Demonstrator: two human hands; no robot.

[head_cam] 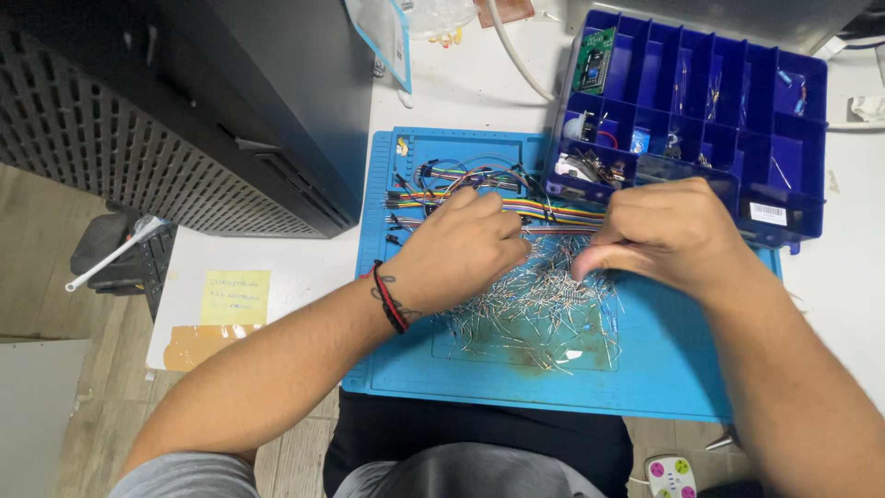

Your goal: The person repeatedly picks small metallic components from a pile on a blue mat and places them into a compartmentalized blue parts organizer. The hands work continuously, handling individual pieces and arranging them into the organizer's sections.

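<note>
1. Our left hand rests curled on the left edge of the pile of loose resistors on the blue work mat.
2. Our right hand hovers over the pile's far right side, fingers curled narrow; whether they hold anything, we cannot tell.
3. The rainbow jumper wires lie just beyond, and the blue compartment box sits far right.

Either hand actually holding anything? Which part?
Cannot tell. Both the left hand and right hand are curled, fingertips down in the pile of wire-leaded components; any pinched piece is hidden.

Matt blue mat — shiny metal leads
</note>
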